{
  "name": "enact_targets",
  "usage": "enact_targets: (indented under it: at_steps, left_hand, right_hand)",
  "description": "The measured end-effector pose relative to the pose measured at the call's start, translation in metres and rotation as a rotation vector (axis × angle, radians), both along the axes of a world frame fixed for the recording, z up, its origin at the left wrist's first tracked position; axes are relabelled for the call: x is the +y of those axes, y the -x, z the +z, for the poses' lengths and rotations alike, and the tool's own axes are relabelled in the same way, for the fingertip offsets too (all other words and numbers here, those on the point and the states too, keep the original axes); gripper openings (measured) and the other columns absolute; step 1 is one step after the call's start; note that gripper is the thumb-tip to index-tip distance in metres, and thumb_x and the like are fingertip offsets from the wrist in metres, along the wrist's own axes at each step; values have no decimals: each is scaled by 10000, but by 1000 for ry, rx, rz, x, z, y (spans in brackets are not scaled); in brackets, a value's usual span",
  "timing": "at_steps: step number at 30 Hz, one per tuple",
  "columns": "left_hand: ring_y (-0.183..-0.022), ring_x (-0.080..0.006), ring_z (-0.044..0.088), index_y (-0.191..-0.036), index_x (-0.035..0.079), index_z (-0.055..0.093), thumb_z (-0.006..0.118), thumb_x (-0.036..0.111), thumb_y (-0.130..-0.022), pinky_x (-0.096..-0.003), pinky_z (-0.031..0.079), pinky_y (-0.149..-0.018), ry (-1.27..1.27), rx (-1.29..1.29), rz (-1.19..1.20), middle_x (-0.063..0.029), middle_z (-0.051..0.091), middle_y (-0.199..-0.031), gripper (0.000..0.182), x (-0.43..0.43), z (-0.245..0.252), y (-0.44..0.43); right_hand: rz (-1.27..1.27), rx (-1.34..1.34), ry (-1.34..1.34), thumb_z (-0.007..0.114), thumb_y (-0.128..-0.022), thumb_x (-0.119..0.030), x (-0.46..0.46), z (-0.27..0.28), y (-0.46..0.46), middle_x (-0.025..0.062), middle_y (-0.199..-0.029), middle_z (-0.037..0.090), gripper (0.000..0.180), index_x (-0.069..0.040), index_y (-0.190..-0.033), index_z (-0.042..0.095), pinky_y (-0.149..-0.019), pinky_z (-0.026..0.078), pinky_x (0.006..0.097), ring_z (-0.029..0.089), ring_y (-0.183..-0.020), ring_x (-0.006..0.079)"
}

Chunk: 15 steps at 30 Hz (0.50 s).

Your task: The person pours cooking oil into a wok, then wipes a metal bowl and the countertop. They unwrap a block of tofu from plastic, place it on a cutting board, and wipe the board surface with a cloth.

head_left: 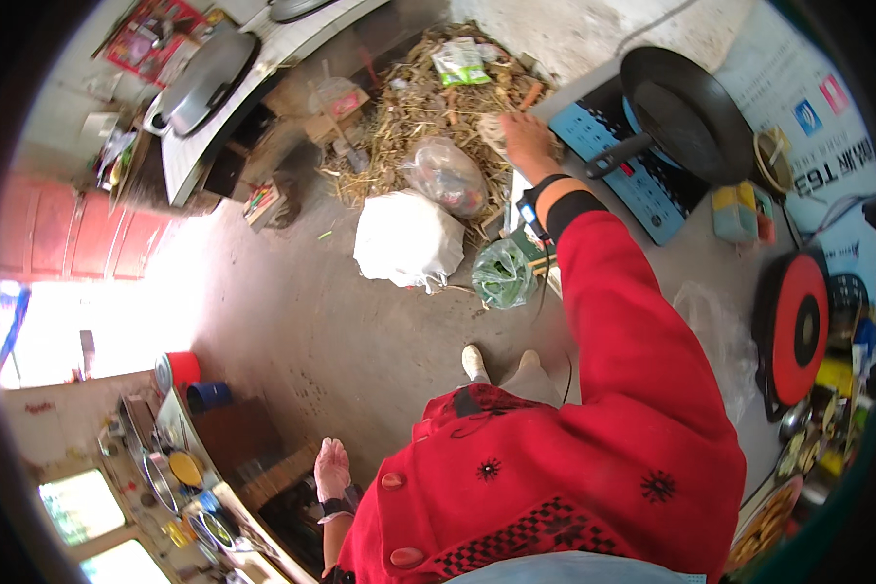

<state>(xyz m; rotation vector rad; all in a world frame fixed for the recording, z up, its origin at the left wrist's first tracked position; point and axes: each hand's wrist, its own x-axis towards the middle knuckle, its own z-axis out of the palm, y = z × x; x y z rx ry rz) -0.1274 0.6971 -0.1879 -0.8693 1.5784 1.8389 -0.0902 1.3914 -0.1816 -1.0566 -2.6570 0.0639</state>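
My right hand (529,143) reaches out over the far end of a grey counter (671,266), its fingers on a crumpled beige cloth (491,131). The hand partly covers the cloth. Just right of it lies a blue-and-black induction cooker (650,208), with a black frying pan (682,117) resting on top and its handle pointing towards my forearm. My left hand (332,467) hangs low at my left side, fingers extended, holding nothing. It is nearest to a wooden cabinet (288,474).
On the floor ahead are a white bag (409,237), a clear plastic bag (445,175), a bag of greens (504,274) and a heap of straw and leaves (416,95). A red round electric pan (796,328) stands right. A tiled stove (212,120) is far left.
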Motion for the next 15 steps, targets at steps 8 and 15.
enact_targets:
  at_steps: [8, 15]
  left_hand:
    - [-734, -92, 598, -965, 90, 577, 600, 202, -832, -194, 508, -603, -28, -37, -215, -8, 618, -851, 176, 71, -4, 76]
    - [-734, -84, 596, -996, 88, 565, 601, 200, -831, -190, 503, -604, -85, -57, -552, -7, 618, -863, 202, 172, -15, 125]
  right_hand:
    - [-19, 134, 36, 457, -787, -61, -54, -4, -48, 43, -1020, 524, 302, -169, -1060, 526, -846, 352, 380, 465, -1004, 238]
    - [-141, 171, 38, 502, -758, -92, -108, -2, -137, 35, -953, 519, 283, -171, -1027, 534, -788, 353, 373, 469, -951, 233]
